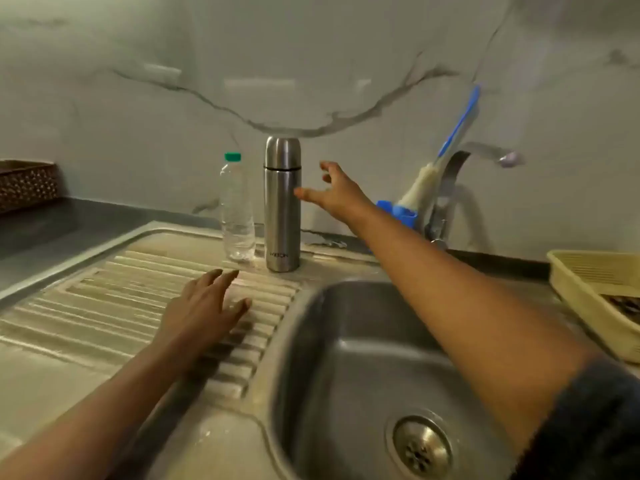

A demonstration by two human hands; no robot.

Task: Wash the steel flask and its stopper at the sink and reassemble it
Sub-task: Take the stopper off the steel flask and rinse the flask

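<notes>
A tall steel flask [282,206] stands upright with its cap on at the back of the ribbed draining board [104,306], just left of the sink basin [363,358]. My right hand [334,194] is stretched out beside the flask's right side with fingers spread, the thumb tip almost at the flask wall; it holds nothing. Flat over the ribs, my left hand [207,306] hovers or rests in front of the flask with straight fingers. The stopper is hidden under the cap.
A clear plastic bottle with a green cap [236,209] stands just left of the flask. A bottle brush with a blue handle [446,157] leans by the tap [450,188]. A cream basket [599,299] sits at the right, a woven tray [26,183] at far left.
</notes>
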